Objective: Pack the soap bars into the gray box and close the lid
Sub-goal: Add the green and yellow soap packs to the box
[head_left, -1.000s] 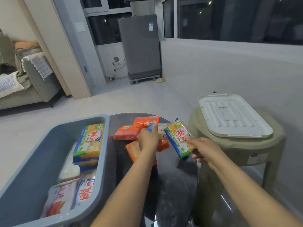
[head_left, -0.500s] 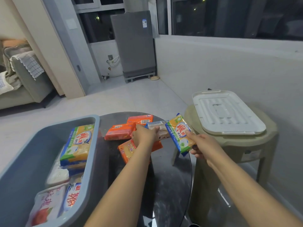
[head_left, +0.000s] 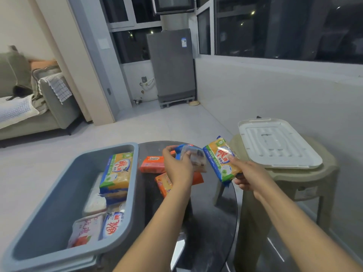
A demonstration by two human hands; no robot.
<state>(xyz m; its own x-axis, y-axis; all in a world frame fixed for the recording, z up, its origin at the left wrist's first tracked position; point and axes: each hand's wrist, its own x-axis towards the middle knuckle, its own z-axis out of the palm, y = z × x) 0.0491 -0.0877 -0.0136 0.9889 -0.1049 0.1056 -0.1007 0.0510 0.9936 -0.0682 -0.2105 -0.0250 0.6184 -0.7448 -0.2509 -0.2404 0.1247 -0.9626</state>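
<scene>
The gray box [head_left: 49, 195] stands open at the left, with several wrapped soap bars [head_left: 116, 174] lying inside along its right wall. My left hand [head_left: 177, 168] grips a clear-wrapped pale soap bar [head_left: 193, 159], lifted above the dark round table [head_left: 208, 216]. My right hand [head_left: 250, 176] pinches the lower end of a yellow and blue soap bar [head_left: 221, 160], held tilted in the air. Orange soap bars [head_left: 152, 163] lie on the table under my left hand. The white lid [head_left: 275, 143] rests on a beige stool [head_left: 306, 179] at the right.
The stool stands close against the table's right side. Behind the table lies open tiled floor, with a gray appliance [head_left: 170, 63] at the far wall and a sofa [head_left: 29, 107] at the far left. A low wall under windows runs along the right.
My left hand has lifted the clear-wrapped bar off the table. The right hand holds the yellow bar much as before. The camera has tilted up slightly.
</scene>
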